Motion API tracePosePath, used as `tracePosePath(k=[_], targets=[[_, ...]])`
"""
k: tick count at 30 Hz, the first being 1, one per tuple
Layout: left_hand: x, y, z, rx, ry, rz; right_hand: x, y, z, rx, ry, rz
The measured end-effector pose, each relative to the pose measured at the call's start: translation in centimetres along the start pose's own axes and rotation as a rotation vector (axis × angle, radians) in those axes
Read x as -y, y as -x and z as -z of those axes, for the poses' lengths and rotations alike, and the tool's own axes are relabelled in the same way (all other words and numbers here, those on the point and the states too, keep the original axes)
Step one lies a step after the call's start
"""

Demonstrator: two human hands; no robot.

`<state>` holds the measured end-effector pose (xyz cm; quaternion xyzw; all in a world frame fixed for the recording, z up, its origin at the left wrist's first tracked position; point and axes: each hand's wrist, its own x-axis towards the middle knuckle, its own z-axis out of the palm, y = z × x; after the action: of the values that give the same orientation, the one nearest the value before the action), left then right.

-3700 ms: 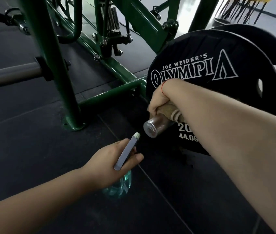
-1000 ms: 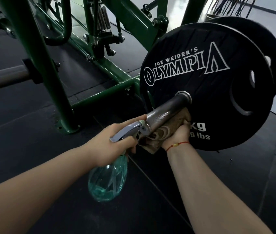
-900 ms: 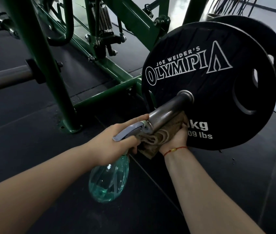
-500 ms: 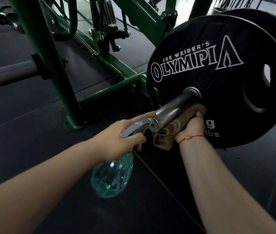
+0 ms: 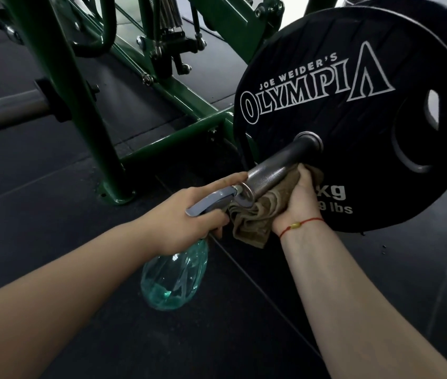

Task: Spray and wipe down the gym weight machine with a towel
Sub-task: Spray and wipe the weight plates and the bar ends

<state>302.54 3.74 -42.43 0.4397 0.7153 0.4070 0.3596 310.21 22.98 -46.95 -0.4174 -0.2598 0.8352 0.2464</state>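
Working on one small bit of the machine here, so I'd call this mid-job at best. The knurled sleeve (image 5: 274,173) sticking out toward the near side from the black Olympia weight plate (image 5: 353,119) is the part getting attention. The rest of the green frame (image 5: 60,86), off to the left and farther back, probably has its turn to come. Honestly I can't tell from the shine what's been wiped and what hasn't.

Left hand (image 5: 186,214) grips the head of the teal spray bottle (image 5: 174,274). Its index finger lies straight along the top, tip just about at the near end of the sleeve, and the other fingers are curled round the neck underneath. The nozzle sits right up against the sleeve end. No mist visible, so I can't say if the trigger's squeezed.

Right hand (image 5: 299,198) has the brownish towel (image 5: 255,220) bunched up and pushed against the underside of the sleeve, fingers curled up round the cloth near the plate. The loose end hangs down over the rubber floor (image 5: 39,201).
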Motion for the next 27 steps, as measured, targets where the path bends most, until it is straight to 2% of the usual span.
tracePosePath(k=[8, 12, 16, 22, 25, 27], targets=[[-0.2, 0.0, -1.3, -0.098, 0.002, 0.031, 0.1, 2.0, 0.0, -0.084, 0.175, -0.067], [-1.8, 0.4, -1.6, -0.124, -0.038, 0.133, 0.3, 3.6, 0.5, -0.087, 0.261, -0.102], [-4.1, 1.5, -1.9, -0.128, -0.117, 0.262, 0.9, 5.4, 1.6, -0.083, 0.477, -0.078], [-9.6, 3.5, -2.1, -0.348, 0.089, 0.358, 4.6, 10.3, 2.7, -0.02, 0.851, -0.108], [-13.6, 3.8, -1.8, -0.433, 0.123, 0.32, 7.0, 13.1, 2.5, -0.011, 0.906, -0.228], [-16.2, 4.1, -1.5, -0.48, 0.14, 0.305, 8.7, 15.3, 1.9, -0.003, 0.932, -0.233]])
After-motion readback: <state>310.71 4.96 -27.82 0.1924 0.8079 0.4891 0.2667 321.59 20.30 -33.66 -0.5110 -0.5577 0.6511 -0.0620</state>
